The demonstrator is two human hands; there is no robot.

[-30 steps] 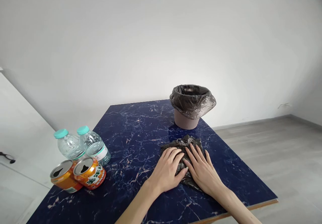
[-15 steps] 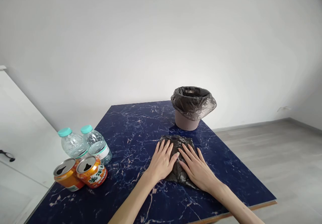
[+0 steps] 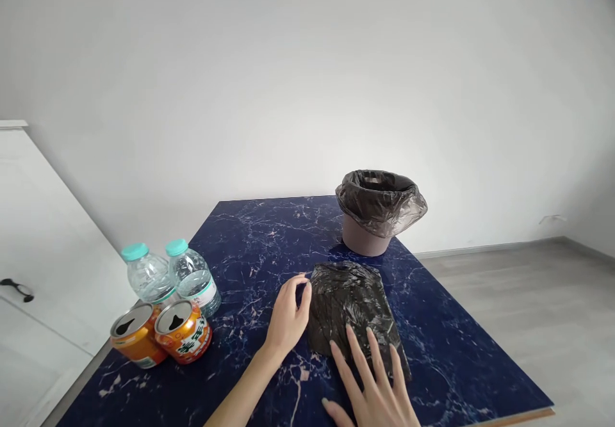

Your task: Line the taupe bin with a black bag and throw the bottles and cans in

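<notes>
At six o'clock from the bin (image 3: 366,239), the bag (image 3: 353,299) should smooth best under light strokes of the spread, ungripping right hand (image 3: 377,392), the left hand (image 3: 288,317), its hold unclear, steadying the ten-o'clock corner.

Soft light, brightest low on the wall (image 3: 298,139), dimmer upper corners, small glints on flattened black plastic (image 3: 348,296).

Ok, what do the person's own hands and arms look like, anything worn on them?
The left hand and right hand are bare, with slim fingers and no gloves or rings in sight. The left forearm shows no sleeve, watch or bracelet; the right forearm is out of view.
</notes>
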